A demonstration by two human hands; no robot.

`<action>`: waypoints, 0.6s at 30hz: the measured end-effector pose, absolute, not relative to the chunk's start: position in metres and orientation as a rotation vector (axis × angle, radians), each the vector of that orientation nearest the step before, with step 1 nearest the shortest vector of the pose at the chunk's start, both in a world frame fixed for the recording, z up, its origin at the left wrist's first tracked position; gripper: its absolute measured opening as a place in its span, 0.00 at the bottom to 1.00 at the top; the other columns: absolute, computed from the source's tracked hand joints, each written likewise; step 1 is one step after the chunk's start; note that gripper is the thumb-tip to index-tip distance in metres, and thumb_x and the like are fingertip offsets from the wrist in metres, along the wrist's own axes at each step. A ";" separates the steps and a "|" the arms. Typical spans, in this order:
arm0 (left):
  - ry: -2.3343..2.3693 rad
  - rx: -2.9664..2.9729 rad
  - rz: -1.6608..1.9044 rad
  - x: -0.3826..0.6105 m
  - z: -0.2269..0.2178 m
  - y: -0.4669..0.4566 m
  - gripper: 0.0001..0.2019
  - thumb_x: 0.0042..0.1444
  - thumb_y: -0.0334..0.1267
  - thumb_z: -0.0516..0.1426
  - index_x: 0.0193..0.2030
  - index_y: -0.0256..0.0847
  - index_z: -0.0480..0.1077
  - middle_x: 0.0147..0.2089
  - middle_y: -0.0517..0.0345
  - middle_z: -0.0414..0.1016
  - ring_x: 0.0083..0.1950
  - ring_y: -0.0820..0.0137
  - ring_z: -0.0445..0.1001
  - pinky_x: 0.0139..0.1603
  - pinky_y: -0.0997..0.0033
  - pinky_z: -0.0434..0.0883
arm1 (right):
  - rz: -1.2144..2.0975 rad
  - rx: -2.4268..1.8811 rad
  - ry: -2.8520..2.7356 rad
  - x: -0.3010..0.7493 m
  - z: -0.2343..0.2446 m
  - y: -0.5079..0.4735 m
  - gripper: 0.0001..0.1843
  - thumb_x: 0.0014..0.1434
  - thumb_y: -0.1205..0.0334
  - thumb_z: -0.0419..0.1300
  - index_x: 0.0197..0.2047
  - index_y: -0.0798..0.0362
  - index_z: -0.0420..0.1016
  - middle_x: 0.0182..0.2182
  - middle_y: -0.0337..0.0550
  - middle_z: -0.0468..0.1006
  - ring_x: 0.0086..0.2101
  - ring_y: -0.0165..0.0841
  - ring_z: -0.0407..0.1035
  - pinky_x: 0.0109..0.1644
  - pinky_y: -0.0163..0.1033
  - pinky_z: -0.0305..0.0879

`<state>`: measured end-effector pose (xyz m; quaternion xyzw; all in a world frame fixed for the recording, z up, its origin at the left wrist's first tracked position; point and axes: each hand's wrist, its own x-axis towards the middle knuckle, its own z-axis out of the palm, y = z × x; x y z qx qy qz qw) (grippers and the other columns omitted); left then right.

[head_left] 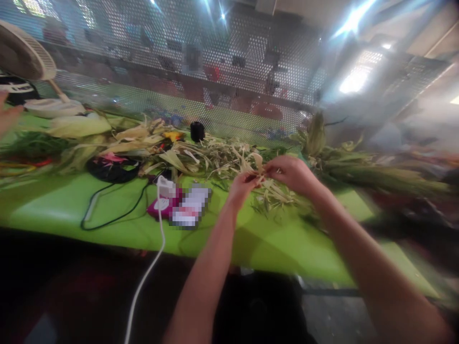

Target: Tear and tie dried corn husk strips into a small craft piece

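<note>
My left hand (244,185) and my right hand (290,173) meet above the green table (64,205), fingers pinched together on a pale strip of dried leaf (258,165). The strip rises from a heap of loose pale and green leaf strips (215,160) lying right under and behind the hands. Both forearms reach in from the bottom of the view. The picture is smeared by motion, so the fingertips are soft.
A pink device (163,203) with a white plug and white cable (150,267) lies left of my hands, beside a black cable (107,210). A small black cylinder (197,131), a white fan (25,57), long green leaves (376,174) and a perforated metal screen (233,71) stand behind.
</note>
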<state>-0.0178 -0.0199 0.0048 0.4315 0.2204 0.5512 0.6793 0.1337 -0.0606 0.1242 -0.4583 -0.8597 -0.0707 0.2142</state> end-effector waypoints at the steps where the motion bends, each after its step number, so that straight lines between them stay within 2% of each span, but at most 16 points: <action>1: 0.463 0.954 1.220 -0.018 0.006 -0.021 0.18 0.39 0.40 0.70 0.37 0.36 0.76 0.32 0.56 0.79 0.35 0.71 0.75 0.39 0.71 0.69 | -0.133 -1.327 -2.346 0.137 0.123 -0.056 0.07 0.60 0.58 0.62 0.36 0.49 0.81 0.33 0.41 0.82 0.35 0.36 0.73 0.41 0.39 0.63; 4: 0.398 0.876 1.187 -0.019 0.009 -0.024 0.18 0.38 0.40 0.71 0.37 0.37 0.76 0.34 0.56 0.80 0.37 0.71 0.77 0.39 0.71 0.69 | 0.120 -1.441 -2.194 0.145 0.110 -0.049 0.09 0.59 0.55 0.62 0.37 0.50 0.81 0.28 0.38 0.81 0.29 0.33 0.71 0.34 0.36 0.61; 8: 0.354 0.807 1.163 -0.019 0.013 -0.028 0.16 0.42 0.40 0.70 0.37 0.37 0.77 0.36 0.56 0.79 0.38 0.70 0.77 0.40 0.71 0.70 | 0.375 -1.458 -1.986 0.150 0.091 -0.045 0.11 0.57 0.52 0.63 0.35 0.51 0.79 0.25 0.38 0.79 0.26 0.32 0.71 0.31 0.36 0.62; 13: 0.377 0.757 1.179 -0.019 0.014 -0.029 0.14 0.45 0.41 0.68 0.36 0.36 0.77 0.35 0.56 0.79 0.37 0.71 0.77 0.39 0.71 0.71 | 0.368 -1.485 -1.923 0.147 0.085 -0.046 0.12 0.57 0.51 0.63 0.33 0.52 0.78 0.23 0.37 0.78 0.24 0.32 0.70 0.31 0.36 0.63; 18: 0.417 0.797 1.192 -0.018 0.014 -0.030 0.15 0.42 0.42 0.69 0.35 0.37 0.76 0.33 0.59 0.78 0.35 0.73 0.75 0.39 0.72 0.71 | 0.415 -1.464 -1.902 0.146 0.081 -0.048 0.14 0.57 0.50 0.63 0.33 0.53 0.78 0.24 0.37 0.77 0.24 0.30 0.70 0.31 0.36 0.64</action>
